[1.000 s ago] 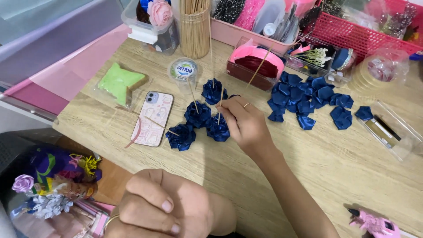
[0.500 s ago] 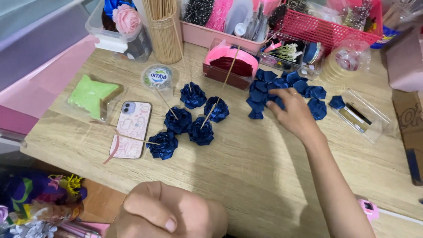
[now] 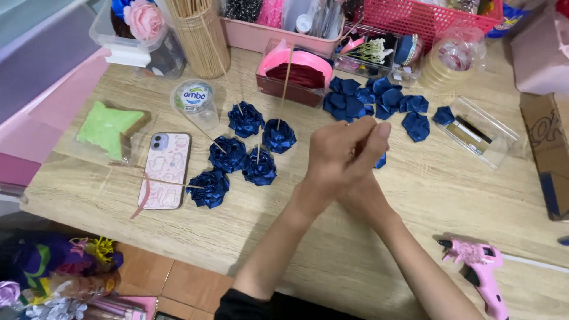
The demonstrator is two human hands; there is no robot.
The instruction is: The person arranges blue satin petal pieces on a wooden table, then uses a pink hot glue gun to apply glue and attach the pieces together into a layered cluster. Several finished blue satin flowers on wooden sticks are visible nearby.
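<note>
My left hand (image 3: 341,153) and my right hand (image 3: 368,191) meet over the middle of the wooden table (image 3: 308,237), the left lying over the right. Their fingers are pinched together on a small blue ribbon petal (image 3: 381,160), which only peeks out at the right. Just beyond the hands lies a pile of loose blue petals (image 3: 366,101). Left of the hands, several finished blue ribbon roses (image 3: 259,167) lie on thin wooden skewers.
A phone (image 3: 165,169), a green star-shaped piece (image 3: 109,127) and a lidded plastic cup (image 3: 192,98) lie at the left. A holder of skewers (image 3: 201,35), a pink ribbon box (image 3: 296,74) and a pink basket (image 3: 438,15) line the back. A clear box (image 3: 480,133), cardboard box (image 3: 548,148), pink glue gun (image 3: 480,266) at right.
My right hand came back from the petal pile toward the table's middle. My left hand rose from my lap and joined it. The view shifted right.
</note>
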